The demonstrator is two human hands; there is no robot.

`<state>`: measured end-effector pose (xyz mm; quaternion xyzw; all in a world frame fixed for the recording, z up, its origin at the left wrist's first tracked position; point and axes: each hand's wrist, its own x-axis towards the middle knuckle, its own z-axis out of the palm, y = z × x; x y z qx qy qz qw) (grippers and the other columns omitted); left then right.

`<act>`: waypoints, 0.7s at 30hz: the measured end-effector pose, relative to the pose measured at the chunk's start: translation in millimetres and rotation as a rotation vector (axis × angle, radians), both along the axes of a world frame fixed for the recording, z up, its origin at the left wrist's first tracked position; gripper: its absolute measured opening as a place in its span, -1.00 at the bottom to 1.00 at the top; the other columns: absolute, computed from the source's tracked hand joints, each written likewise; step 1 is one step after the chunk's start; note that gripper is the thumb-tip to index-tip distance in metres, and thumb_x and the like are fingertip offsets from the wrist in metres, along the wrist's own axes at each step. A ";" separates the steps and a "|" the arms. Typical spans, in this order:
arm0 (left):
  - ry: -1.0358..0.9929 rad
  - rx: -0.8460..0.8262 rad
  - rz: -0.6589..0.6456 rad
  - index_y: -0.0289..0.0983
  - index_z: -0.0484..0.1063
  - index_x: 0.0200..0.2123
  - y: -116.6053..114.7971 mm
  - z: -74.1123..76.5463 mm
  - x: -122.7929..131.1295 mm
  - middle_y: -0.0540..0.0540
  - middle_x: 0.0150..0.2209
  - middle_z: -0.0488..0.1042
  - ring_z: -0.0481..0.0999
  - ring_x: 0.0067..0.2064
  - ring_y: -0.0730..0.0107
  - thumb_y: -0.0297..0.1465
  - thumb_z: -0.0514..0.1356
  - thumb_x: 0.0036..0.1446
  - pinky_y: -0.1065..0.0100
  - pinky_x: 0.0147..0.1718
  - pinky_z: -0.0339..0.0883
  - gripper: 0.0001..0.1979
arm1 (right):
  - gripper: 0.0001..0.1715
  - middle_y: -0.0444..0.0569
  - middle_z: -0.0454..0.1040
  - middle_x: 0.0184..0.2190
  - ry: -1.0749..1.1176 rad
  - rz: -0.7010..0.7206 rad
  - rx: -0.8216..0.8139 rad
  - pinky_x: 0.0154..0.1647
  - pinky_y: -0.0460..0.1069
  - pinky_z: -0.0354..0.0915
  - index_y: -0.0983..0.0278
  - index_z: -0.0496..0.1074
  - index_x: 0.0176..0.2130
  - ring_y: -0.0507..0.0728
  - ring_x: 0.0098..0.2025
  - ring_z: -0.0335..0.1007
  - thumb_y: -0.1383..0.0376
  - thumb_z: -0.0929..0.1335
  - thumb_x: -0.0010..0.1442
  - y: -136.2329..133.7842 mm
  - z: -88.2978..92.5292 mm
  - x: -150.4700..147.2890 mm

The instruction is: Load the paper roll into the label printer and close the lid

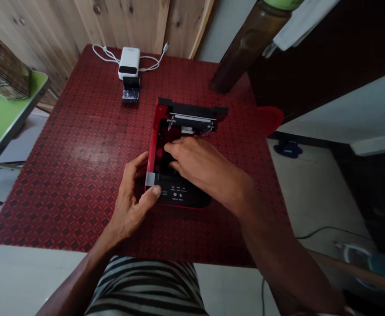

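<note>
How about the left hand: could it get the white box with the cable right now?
Probably yes, if the left hand leaves the red machine. A small black thing sits in front of the white box, but reaching around it looks possible.

Dim, uneven illumination of the red patterned table (70, 197), with a diffuse glare patch on its left half. Right of the table, deep shadow obscures detail; left of it, tones are lighter. Wide-angle distortion stretches the bottle (241, 46) at the table's far right corner.
</note>
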<state>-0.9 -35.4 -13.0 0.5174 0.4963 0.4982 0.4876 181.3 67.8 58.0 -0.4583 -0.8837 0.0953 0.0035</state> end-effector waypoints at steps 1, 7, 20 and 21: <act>0.000 -0.004 -0.003 -0.09 0.39 0.51 0.1 0.3 0.2 -0.26 0.50 0.47 0.48 0.48 -0.18 0.00 0.37 0.47 -0.21 0.47 0.34 -0.32 | -0.65 0.13 0.78 -0.08 -0.001 -0.005 0.003 -0.04 0.11 0.53 0.29 0.69 0.01 0.30 -0.07 0.77 0.60 0.37 0.46 -1.3 1.1 0.5; -0.005 -0.010 -0.006 -0.07 0.36 0.53 0.6 -0.3 0.1 -0.25 0.50 0.46 0.44 0.51 -0.18 -0.01 0.37 0.48 -0.22 0.50 0.30 -0.31 | -0.74 0.11 0.77 -0.09 0.039 -0.027 0.143 -0.04 0.13 0.56 0.27 0.65 0.03 0.33 -0.01 0.74 0.52 0.42 0.45 -21.2 15.8 1.9; 0.072 -0.018 0.001 0.05 0.41 0.51 -0.1 6.1 -3.1 -0.13 0.42 0.55 0.60 0.32 -0.17 0.02 0.35 0.49 -0.09 0.23 0.55 -0.37 | -0.63 -0.12 0.82 -0.04 0.747 -0.577 0.161 0.07 0.20 0.68 0.02 0.72 0.10 0.25 -0.07 0.80 0.23 0.62 0.30 -109.9 -13.2 124.9; 0.076 -0.018 -0.001 0.06 0.41 0.51 -0.1 7.1 -2.9 -0.12 0.41 0.56 0.62 0.30 -0.17 0.02 0.35 0.49 -0.08 0.20 0.56 -0.38 | -0.63 -0.10 0.83 -0.02 0.832 -0.606 0.098 0.06 0.18 0.70 0.03 0.71 0.10 0.25 -0.05 0.81 0.23 0.61 0.31 -119.1 -25.5 126.6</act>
